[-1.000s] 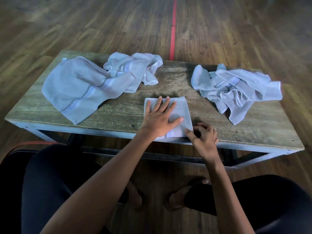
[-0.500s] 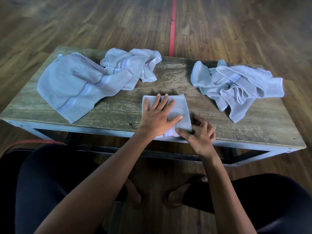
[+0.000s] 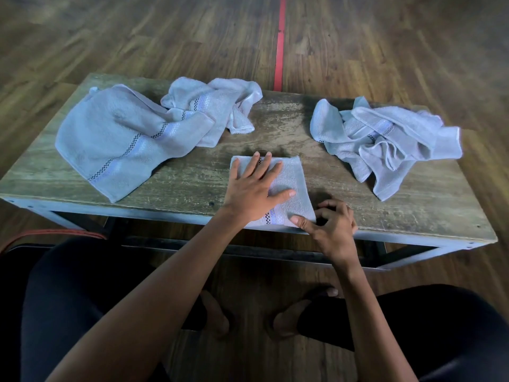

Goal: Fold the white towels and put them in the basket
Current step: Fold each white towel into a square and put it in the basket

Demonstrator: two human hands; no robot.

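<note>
The left hand [image 3: 252,193] is lying spread wide and flat on the folded towel [image 3: 286,188], pinning it near the front edge of the table [image 3: 275,128], and to do this step well it should be pressing evenly while the right hand [image 3: 333,230], fingers curled and thumb resting on the near right corner, is squaring that corner so the layers line up before lifting. The folded towel is looking like a neat pale rectangle with a dark checked stripe showing near its front. To the far left a large towel [image 3: 118,142] is lying partly spread, a crumpled one [image 3: 217,106] is touching it, and another crumpled towel [image 3: 385,136] is sitting well apart on the right. No basket is showing.
</note>
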